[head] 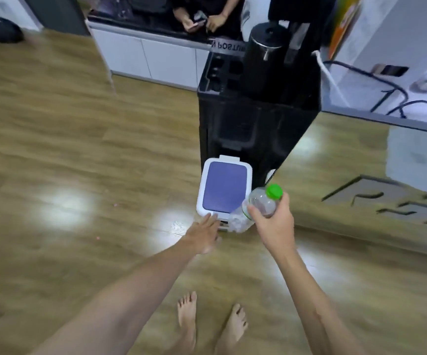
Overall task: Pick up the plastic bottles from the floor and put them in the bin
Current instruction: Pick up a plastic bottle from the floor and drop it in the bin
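A small white bin (203, 180) with a shut purple lid stands on the wooden floor in front of a black water dispenser. My right hand (275, 224) grips a clear plastic bottle (258, 203) with a green cap, held tilted just right of the bin's near corner. A second crumpled clear bottle (239, 222) shows below it, against the same hand. My left hand (204, 233) reaches forward with straight fingers, its fingertips at the bin's near front edge.
The black water dispenser (256, 119) with a dark kettle on top rises right behind the bin. White cabinets (156, 60) line the back, where another person's hands hold a phone. A dark mat (391, 198) lies at the right. My bare feet (211, 321) stand below.
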